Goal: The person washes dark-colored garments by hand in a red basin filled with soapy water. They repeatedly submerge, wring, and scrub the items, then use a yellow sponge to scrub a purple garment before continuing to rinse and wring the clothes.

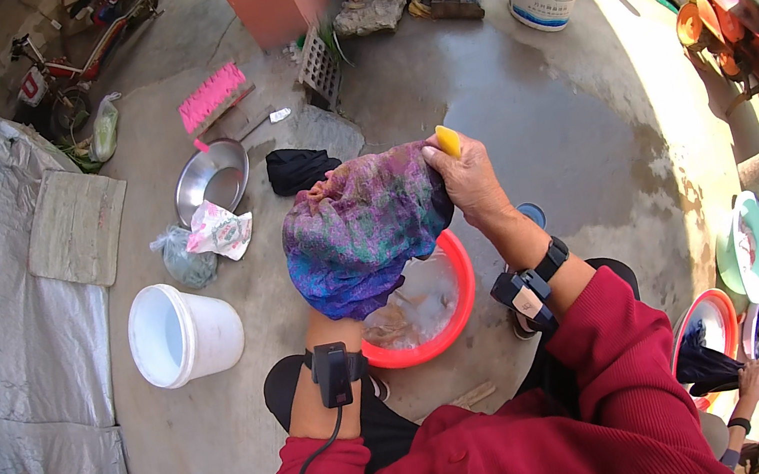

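Note:
A multicoloured purple, green and blue cloth point(370, 227) is spread above a red plastic basin point(466, 290). My right hand point(472, 179) grips the cloth's right edge and also holds a yellow bar point(448, 141), which looks like soap. My left forearm point(332, 333) reaches up under the cloth, which drapes over my left hand and hides it, so its grip cannot be seen. Foamy water point(428, 297) and a submerged tan fabric show in the basin between my feet.
Left of the basin, a white bucket point(214, 335) lies tipped on the concrete. Ahead are a black cloth point(299, 169), a metal bowl point(236, 157) and a pink-bristled brush point(213, 99). At lower right, another person's hands point(752, 378) hold dark fabric point(710, 361) by another red basin point(723, 306).

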`<action>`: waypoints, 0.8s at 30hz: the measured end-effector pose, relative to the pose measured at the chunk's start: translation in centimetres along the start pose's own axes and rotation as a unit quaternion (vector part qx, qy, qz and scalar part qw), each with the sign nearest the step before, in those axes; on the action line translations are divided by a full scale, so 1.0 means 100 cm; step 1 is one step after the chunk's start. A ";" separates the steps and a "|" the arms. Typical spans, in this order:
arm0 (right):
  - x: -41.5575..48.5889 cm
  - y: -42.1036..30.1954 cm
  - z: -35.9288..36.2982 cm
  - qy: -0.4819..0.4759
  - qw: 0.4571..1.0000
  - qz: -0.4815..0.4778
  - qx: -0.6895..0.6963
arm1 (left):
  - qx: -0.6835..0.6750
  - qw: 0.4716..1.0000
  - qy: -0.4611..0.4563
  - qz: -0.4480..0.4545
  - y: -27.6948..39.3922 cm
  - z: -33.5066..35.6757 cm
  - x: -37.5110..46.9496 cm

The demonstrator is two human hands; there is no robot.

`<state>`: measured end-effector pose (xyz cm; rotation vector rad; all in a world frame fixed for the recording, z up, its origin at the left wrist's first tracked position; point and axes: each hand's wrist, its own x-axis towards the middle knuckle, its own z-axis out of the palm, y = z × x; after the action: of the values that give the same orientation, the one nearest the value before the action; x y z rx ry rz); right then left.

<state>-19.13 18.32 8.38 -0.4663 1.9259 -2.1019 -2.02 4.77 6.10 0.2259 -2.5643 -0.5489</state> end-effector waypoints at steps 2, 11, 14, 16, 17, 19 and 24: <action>0.007 -0.013 -0.009 -0.018 0.988 -0.148 -0.029 | 0.037 0.998 0.041 0.036 0.005 -0.002 0.020; 0.007 -0.021 0.014 -0.112 0.958 -0.239 -0.113 | 0.083 0.989 -0.100 0.072 0.052 -0.012 0.034; -0.018 -0.023 0.028 -0.022 0.922 -0.251 -0.294 | 0.179 0.975 -0.045 0.127 0.058 -0.004 0.031; -0.038 -0.021 0.033 -0.049 0.900 -0.345 -0.262 | 0.038 0.993 -0.046 0.099 0.050 0.003 0.037; -0.046 -0.020 0.035 -0.060 0.899 -0.350 -0.256 | -0.033 0.995 -0.044 0.078 0.043 0.006 0.040; -0.052 -0.015 0.039 -0.241 0.799 -0.413 -0.364 | -0.151 0.985 -0.079 -0.041 0.038 0.016 0.038; -0.026 -0.012 0.042 -0.176 0.955 -0.116 -0.208 | 0.002 0.992 -0.081 0.099 0.028 0.021 0.032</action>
<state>-15.01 15.65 9.67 -1.1193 2.1663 -1.5724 -5.96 7.20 7.03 -0.0760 -2.7040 -0.5042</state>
